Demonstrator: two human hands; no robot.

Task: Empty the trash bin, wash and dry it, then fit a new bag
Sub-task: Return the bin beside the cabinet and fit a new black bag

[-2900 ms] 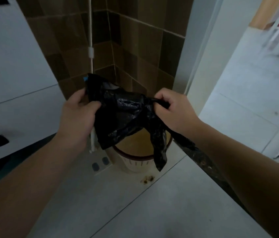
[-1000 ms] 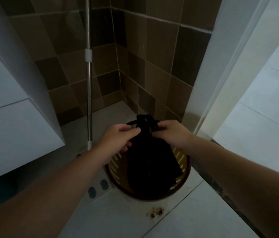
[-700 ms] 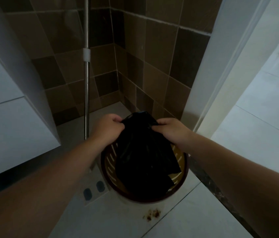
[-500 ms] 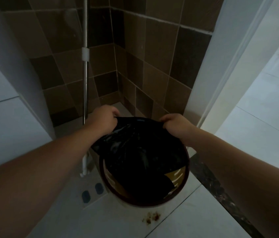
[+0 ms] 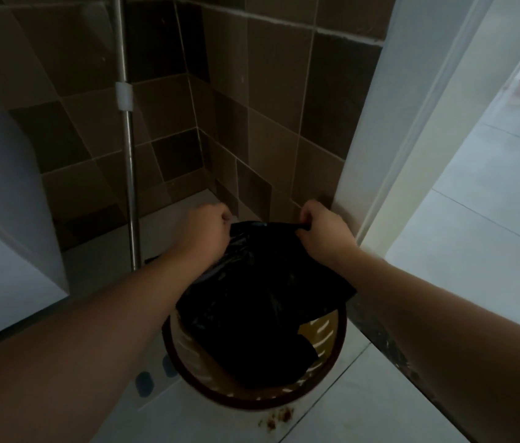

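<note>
Hands, left (image 5: 205, 230) and right (image 5: 325, 230), are pinching the bag (image 5: 258, 298) mouth over the bin (image 5: 340, 350) below them, fitting it; next, I judge, stretching the edge round the rim.

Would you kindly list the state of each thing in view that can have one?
Black bag: mouth stretched between both hands, body hanging in the bin, not yet over the rim.
Trash bin: upright on the floor, rim bare.
Left hand: gripping the bag's edge.
Right hand: gripping the bag's edge.
Mop pole: upright near the wall.
</note>
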